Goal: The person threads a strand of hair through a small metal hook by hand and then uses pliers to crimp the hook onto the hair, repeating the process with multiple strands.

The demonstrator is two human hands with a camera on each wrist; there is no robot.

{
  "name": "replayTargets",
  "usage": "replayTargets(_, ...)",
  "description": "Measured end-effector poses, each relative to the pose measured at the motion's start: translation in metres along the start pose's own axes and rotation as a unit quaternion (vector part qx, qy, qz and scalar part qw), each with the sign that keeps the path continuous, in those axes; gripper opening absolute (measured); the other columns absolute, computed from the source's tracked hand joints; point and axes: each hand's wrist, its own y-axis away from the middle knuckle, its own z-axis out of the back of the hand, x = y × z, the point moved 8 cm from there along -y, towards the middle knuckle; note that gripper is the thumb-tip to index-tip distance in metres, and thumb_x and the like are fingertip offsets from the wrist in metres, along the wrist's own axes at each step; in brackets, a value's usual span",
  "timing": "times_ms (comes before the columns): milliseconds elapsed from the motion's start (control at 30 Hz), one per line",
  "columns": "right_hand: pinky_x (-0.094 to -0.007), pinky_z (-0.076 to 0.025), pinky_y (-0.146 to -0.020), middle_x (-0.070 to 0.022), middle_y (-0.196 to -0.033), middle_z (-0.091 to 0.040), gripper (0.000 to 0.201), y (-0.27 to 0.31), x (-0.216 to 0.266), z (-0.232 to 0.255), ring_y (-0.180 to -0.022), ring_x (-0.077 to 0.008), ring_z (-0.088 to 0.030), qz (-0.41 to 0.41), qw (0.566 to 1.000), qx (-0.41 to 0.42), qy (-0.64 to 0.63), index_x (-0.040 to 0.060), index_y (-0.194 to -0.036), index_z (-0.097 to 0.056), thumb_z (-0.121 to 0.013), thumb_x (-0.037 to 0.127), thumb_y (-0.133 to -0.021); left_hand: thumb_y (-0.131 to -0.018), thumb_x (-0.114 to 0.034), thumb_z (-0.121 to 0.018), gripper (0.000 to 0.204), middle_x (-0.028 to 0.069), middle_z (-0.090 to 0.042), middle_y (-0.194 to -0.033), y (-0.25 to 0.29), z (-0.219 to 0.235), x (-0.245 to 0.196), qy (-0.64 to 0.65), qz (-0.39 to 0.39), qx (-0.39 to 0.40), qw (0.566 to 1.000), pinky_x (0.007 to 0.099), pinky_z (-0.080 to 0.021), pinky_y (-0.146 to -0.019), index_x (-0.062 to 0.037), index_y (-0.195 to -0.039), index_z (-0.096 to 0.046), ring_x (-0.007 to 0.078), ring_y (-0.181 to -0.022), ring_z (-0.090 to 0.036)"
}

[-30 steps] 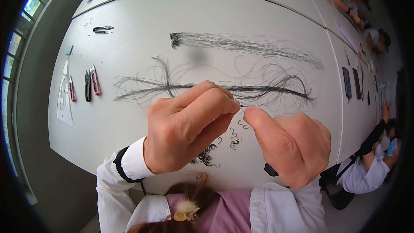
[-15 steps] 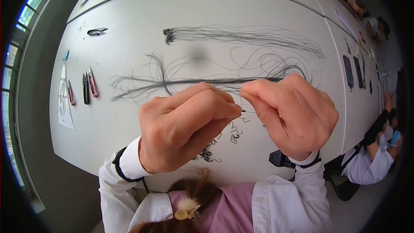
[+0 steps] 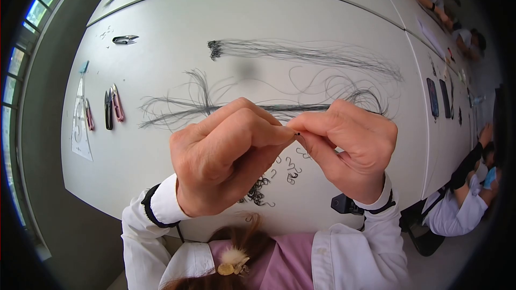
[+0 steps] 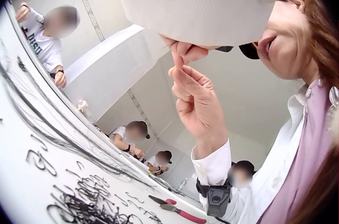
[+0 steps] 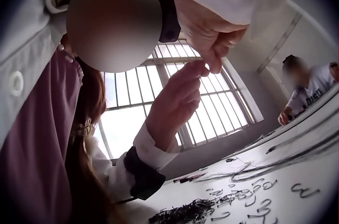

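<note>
Fingertips nearly meet in front of the chest, above the white table (image 3: pixel 161 75). The left hand (image 3: pixel 228 156) pinches a tiny dark piece (image 3: pixel 298 133) with a fine thread. From the other side, the thumb and forefinger of the right hand (image 3: pixel 349 147) close on the thread beside it. Behind the hands lies a long bundle of black strands (image 3: pixel 183 111), partly covered by them. Small black hooks (image 3: pixel 257 192) are heaped below the left hand, with a few loose ones (image 3: pixel 293 171) nearby. The wrist views show both hands raised over the table.
A second strand bundle (image 3: pixel 301 51) lies farther back. At the left are black snips (image 3: pixel 108 110), pink snips (image 3: pixel 117 103), silver-bladed snips (image 3: pixel 125 39) and a clear set square (image 3: pixel 80 129). Phones (image 3: pixel 432 96) lie at the right; several people sit beyond.
The right hand first rose and spread away from the left, drawing out thread, then came back down against the left fingertips. The left hand shifted slightly left, keeping its pinch.
</note>
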Motion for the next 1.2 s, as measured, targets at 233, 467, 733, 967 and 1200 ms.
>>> replayTargets(233, -0.0237, -0.034, -0.038, -0.0021, -0.059, -0.051, 0.017, -0.001, 0.000, -0.001, -0.044, -0.0111, -0.048, -0.004, 1.000, -0.011, -0.017, 0.0052, -0.080, -0.067, -0.072, -0.002, -0.067, -0.070, 0.011, -0.067, 0.014, 0.0083, -0.061, -0.070, 0.000, 0.000, 0.005, 0.036, 0.003, 0.022, 0.999, 0.0206, -0.034, -0.044, 0.0009, -0.075, -0.060, 0.0072, -0.052, -0.050)
replayTargets(467, -0.0227, -0.033, -0.039, -0.0030, -0.058, -0.055, 0.016, -0.004, -0.010, 0.003, -0.045, -0.0095, -0.048, -0.030, 0.998, -0.007, -0.046, 0.0047, -0.080, -0.068, -0.074, -0.002, -0.066, -0.071, 0.008, -0.068, 0.011, 0.0090, -0.062, -0.072, 0.002, -0.008, 0.013, 0.113, 0.055, 0.066, 0.990, 0.0209, -0.037, -0.046, 0.0009, -0.075, -0.060, 0.0085, -0.055, -0.053)
replayTargets(733, -0.0229, -0.032, -0.037, -0.0018, -0.056, -0.052, 0.017, -0.004, -0.001, 0.013, -0.043, -0.0089, -0.046, -0.010, 1.000, -0.022, 0.015, 0.0062, -0.080, -0.068, -0.075, 0.000, -0.065, -0.071, 0.009, -0.067, 0.012, 0.0071, -0.062, -0.070, 0.004, -0.012, 0.018, 0.102, 0.093, 0.087, 0.987, 0.0221, -0.042, -0.050, -0.0010, -0.073, -0.060, 0.0101, -0.058, -0.057)
replayTargets(967, -0.0231, -0.031, -0.040, -0.0027, -0.056, -0.055, 0.019, -0.001, 0.012, 0.016, -0.044, -0.0103, -0.044, 0.030, 0.998, -0.040, 0.040, 0.0033, -0.077, -0.069, -0.075, -0.005, -0.061, -0.070, 0.010, -0.067, 0.014, 0.0067, -0.061, -0.069, 0.004, -0.014, 0.014, 0.085, 0.072, 0.094, 0.989, 0.0222, -0.041, -0.050, -0.0003, -0.072, -0.058, 0.0103, -0.057, -0.056)
replayTargets(1200, -0.0235, -0.033, -0.036, -0.0022, -0.055, -0.053, 0.028, 0.003, 0.029, 0.017, -0.041, -0.0117, -0.048, 0.121, 0.986, -0.005, 0.112, 0.0041, -0.084, -0.069, -0.075, -0.005, -0.059, -0.070, 0.010, -0.067, 0.015, 0.0055, -0.057, -0.066, 0.006, -0.013, 0.017, 0.090, 0.100, 0.087, 0.987, 0.0214, -0.039, -0.049, 0.0001, -0.070, -0.056, 0.0095, -0.054, -0.053)
